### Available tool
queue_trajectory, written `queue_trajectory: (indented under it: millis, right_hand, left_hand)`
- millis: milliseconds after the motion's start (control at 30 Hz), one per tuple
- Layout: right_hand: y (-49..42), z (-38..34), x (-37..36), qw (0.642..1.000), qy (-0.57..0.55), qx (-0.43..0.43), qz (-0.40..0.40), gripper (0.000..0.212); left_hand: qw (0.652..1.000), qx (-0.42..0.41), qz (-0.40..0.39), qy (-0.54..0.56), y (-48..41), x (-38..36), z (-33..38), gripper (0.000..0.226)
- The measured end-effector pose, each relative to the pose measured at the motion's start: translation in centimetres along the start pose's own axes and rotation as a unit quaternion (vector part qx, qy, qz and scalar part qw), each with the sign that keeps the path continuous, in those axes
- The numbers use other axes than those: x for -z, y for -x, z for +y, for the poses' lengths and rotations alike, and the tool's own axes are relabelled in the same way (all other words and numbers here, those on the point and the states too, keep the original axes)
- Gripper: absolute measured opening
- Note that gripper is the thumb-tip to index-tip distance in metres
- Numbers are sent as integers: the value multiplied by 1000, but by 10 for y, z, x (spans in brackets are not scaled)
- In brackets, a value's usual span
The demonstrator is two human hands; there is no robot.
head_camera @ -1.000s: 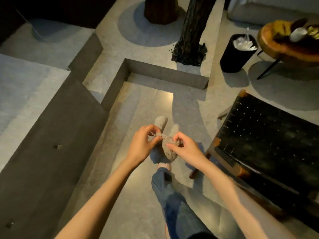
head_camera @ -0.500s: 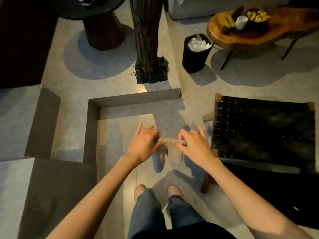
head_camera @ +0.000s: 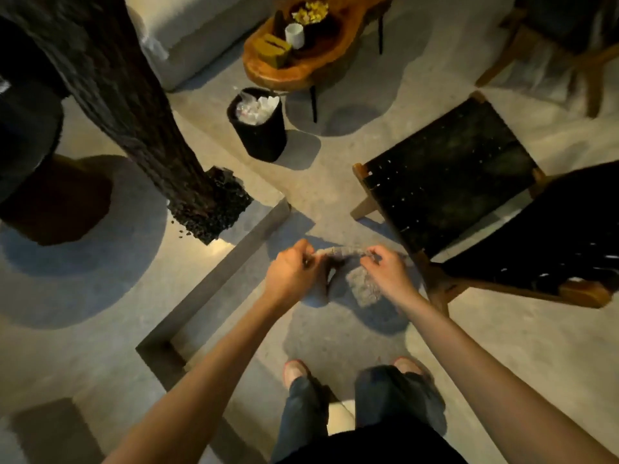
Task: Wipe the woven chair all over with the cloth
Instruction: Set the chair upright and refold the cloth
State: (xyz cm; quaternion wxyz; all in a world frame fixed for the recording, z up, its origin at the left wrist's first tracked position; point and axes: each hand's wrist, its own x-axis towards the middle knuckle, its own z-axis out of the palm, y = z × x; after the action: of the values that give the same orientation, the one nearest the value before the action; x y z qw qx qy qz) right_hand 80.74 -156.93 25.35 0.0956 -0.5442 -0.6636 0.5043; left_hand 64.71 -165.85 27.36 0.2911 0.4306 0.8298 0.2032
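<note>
A small grey cloth [head_camera: 363, 286] hangs in front of me at waist height. My left hand [head_camera: 291, 274] pinches its left end and my right hand [head_camera: 385, 269] pinches its right end, so its top edge is stretched between them. The woven chair [head_camera: 449, 182], with a black woven seat in a wooden frame, stands on the floor just right of my right hand. Its dark woven back [head_camera: 552, 236] reaches to the right edge of the view. Neither hand touches the chair.
A thick dark tree trunk [head_camera: 134, 122] rises at the left. A black bin [head_camera: 259, 125] full of white paper stands ahead, beside a low wooden table [head_camera: 308, 58]. A sunken step edge [head_camera: 214, 279] runs across the concrete floor left of my feet. Another chair [head_camera: 569, 35] is at the top right.
The view has swung so the chair is closer and more to the right. My hands have drawn apart and stretched the cloth wider between them.
</note>
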Motion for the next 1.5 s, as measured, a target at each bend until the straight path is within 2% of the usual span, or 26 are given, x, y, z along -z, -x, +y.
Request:
queue_trajectory:
  millis: [100,167,333,467,533,633,833,933,1067,1167,1333,1500]
  right_hand:
    - [9,-9,-5,989,-112,-92,35,19]
    - [15,-10,-4,977,-173,-109,58,18]
    - [26,-1,4,951,-258,-112,130,14]
    - [24,7,11,926,-303,-98,203,20]
    - [16,10,15,918,-295,-98,244,26]
    - [1,13,26,917,-257,-98,288,22]
    - [-19,22,57,881,-279,-123,363,21]
    - [-10,32,71,835,-335,-164,404,22]
    - [8,49,85,782,-342,-208,477,23]
    - [17,59,85,716,-338,-263,552,20]
    - [14,64,87,593,-325,-303,672,17]
    - [-3,69,111,516,-281,-285,757,16]
  left_hand:
    - [987,33,-68,141,-18,5,7,14]
    - [955,61,-143,252,-27,4,18,11]
    - [895,38,-297,331,-48,-10,54,10]
    - [873,-23,-380,306,-66,-19,81,21]
    - [870,-69,-408,267,-81,-21,93,28]
    - [860,-80,-448,229,-106,-22,115,23]
    - [881,-136,-436,125,-152,-32,152,27]
    - [884,-138,-435,99,-166,-47,171,29]
    - [860,-160,-482,51,-176,-75,203,30]
    - [840,-192,-507,24,-180,-100,226,30]
    - [795,-267,-544,-22,-185,-139,257,36]
    - [733,-332,-592,-49,-196,-176,270,42]
